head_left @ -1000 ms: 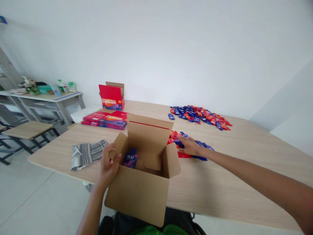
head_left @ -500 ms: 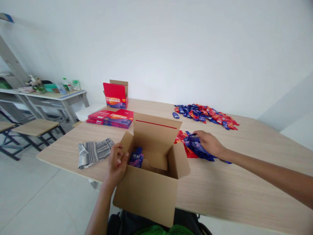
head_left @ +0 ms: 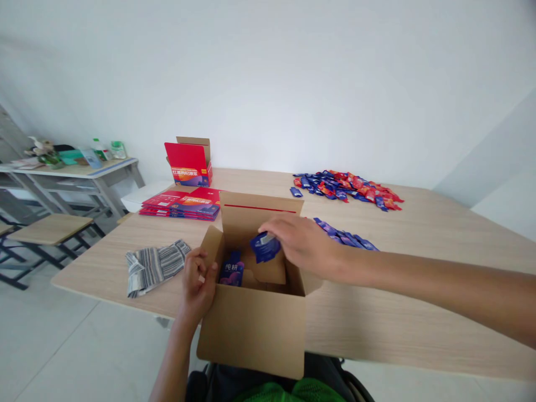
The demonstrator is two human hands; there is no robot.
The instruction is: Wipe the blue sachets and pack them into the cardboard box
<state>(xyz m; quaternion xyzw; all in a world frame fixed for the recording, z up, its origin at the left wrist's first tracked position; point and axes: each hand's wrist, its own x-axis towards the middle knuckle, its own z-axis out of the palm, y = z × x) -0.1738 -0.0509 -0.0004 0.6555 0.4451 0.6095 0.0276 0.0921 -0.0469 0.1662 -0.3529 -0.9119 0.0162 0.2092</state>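
Observation:
An open cardboard box (head_left: 253, 324) sits at the table's near edge with its flaps spread. My left hand (head_left: 200, 282) is closed on its left side, thumb over the rim by the left flap. Inside, against the left wall, stands a blue-purple sachet (head_left: 231, 271) with white print. Over the opening, my right hand (head_left: 304, 243) pinches several blue sachets (head_left: 265, 247) bunched together; their exact number I cannot tell. Behind my right wrist lies a row of blue sachets (head_left: 347, 239) on the table, partly covered by my forearm.
A pile of blue and red sachets (head_left: 347, 188) lies at the back. Flattened red cartons (head_left: 184, 204) are stacked at the left, with an upright open red box (head_left: 190, 164) behind them. A striped cloth (head_left: 157, 267) lies at left on the wooden table (head_left: 419, 312).
My right hand has lifted blue sachets from the nearer group and carried them left to above the box. My left hand stays on the box. The view has shifted slightly.

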